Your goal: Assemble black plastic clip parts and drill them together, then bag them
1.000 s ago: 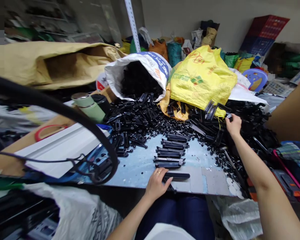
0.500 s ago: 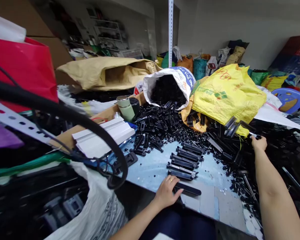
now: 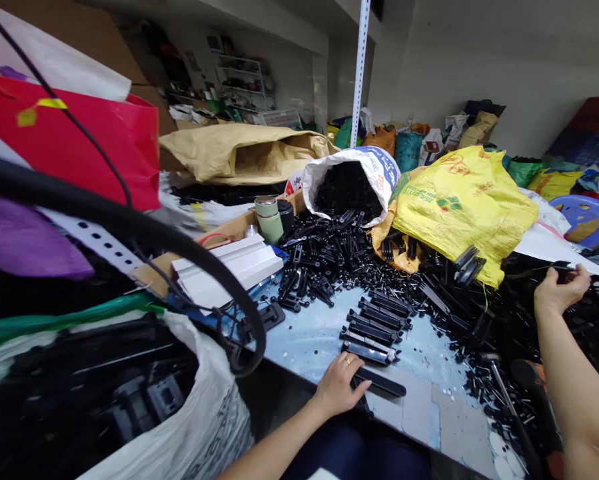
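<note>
My left hand [image 3: 340,385] is closed around the left end of a long black plastic bar [image 3: 385,383] at the table's front edge. Just beyond it, several similar black plastic parts [image 3: 375,328] lie side by side in a row. At the far right, my right hand [image 3: 562,291] reaches over a heap of black parts, its fingers curled together. Something dark and thin shows at its fingertips, too unclear to name. Left of that hand, a few dark flat pieces [image 3: 469,265] lean on a yellow woven sack [image 3: 466,207].
A white sack [image 3: 324,193] spills black parts over the light-blue tabletop [image 3: 299,340]. Green flask [image 3: 269,227] and white profiles [image 3: 229,270] stand at left. A thick black cable [image 3: 189,247] arcs across the near left. A tool with an orange patch [image 3: 534,380] lies below my right forearm.
My right hand has moved right, away from the yellow sack and the dark pieces beside it. My left hand stays on the bar. The whole view has shifted slightly.
</note>
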The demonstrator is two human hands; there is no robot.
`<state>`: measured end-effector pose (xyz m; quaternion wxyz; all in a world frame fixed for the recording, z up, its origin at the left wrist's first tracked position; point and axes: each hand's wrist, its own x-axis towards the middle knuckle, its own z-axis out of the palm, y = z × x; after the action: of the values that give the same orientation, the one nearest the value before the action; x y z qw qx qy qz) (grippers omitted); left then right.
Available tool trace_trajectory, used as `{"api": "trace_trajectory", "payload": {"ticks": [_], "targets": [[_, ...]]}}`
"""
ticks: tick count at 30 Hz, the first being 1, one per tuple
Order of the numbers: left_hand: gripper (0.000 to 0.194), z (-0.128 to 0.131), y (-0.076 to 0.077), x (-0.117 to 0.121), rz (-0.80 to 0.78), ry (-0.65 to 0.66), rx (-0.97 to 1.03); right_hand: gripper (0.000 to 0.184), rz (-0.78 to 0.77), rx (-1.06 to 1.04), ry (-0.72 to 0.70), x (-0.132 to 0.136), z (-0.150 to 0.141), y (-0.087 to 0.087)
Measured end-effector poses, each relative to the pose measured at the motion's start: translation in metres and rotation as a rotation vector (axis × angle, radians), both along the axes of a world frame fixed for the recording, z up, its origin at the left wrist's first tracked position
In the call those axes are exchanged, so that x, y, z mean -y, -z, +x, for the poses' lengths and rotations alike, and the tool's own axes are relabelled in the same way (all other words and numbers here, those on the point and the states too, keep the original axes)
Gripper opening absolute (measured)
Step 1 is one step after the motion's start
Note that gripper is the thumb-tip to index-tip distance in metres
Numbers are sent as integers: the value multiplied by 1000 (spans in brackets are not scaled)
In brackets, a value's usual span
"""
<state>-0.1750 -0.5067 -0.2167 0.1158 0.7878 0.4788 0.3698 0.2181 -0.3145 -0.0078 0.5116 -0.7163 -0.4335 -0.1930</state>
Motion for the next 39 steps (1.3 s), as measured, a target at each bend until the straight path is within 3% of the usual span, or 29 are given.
{"api": "trace_trajectory", "payload": {"ticks": [3, 5, 7, 12, 14, 16, 19, 22, 28, 33, 39], "targets": [[24, 0, 1, 1, 20, -6, -13, 49, 26, -47, -29, 27, -14, -20], [24, -1, 2, 1, 43, -8, -21, 47, -19, 6, -161, 53, -27, -25], [25, -3, 4, 2, 56, -1, -28, 44, -171, 85, -360, 83, -43, -19], [33, -9, 10, 1, 77, 38, -72, 34, -947, 79, -884, 156, -90, 29], [38, -11, 12, 0, 107, 45, -104, 33, -1152, 57, -992, 174, -108, 55], [42, -12, 15, -1, 145, 64, -126, 36, -1257, 36, -1026, 183, -121, 79], [45, -13, 18, -3, 170, 120, -142, 36, -1327, -11, -1006, 186, -131, 106], [46, -12, 21, -6, 178, 166, -156, 29, -1290, 45, -915, 189, -134, 118], [45, -8, 26, -9, 213, 269, -161, 37, -1108, 209, -575, 219, -144, 122], [39, -4, 29, -14, 144, 319, -162, 39, -1199, 153, -352, 245, -158, 130], [41, -3, 30, -18, 136, 337, -148, 38, -1270, 80, -267, 254, -165, 137]]}}
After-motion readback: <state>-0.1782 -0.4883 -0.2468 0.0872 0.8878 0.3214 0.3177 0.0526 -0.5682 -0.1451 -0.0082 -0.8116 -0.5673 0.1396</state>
